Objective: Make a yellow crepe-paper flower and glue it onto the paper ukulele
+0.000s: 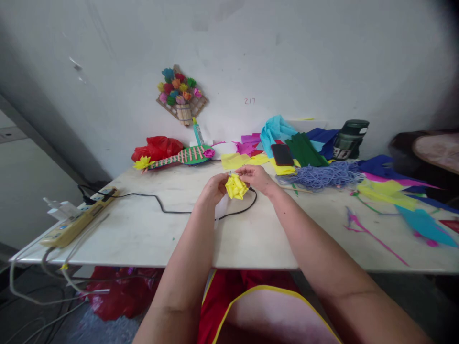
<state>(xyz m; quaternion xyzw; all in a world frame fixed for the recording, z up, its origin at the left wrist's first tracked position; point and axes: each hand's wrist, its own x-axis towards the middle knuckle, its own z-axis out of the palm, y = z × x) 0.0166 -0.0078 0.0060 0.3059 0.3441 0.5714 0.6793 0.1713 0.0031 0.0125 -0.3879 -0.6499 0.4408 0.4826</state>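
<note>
A yellow crepe-paper flower (235,187) is held up over the middle of the table, its petals facing me. My left hand (216,187) pinches it at the upper left edge. On the other side, the fingers of my right hand (255,177) are closed on its upper right edge. Both sets of fingertips nearly meet behind the bloom, where the stem end is mostly hidden. Below the flower, a whitish, blurred object (221,206) shows partly past my left wrist; its kind is unclear. A black cable (175,211) runs along the tabletop beneath my hands.
A yellow power strip (81,217) lies at the left. Behind are a green guitar-shaped craft (193,155), a glue bottle (198,131) and red plastic (158,148). To the right lie a phone (282,155), blue-purple string (319,177), coloured paper (304,148) and a dark bottle (350,139).
</note>
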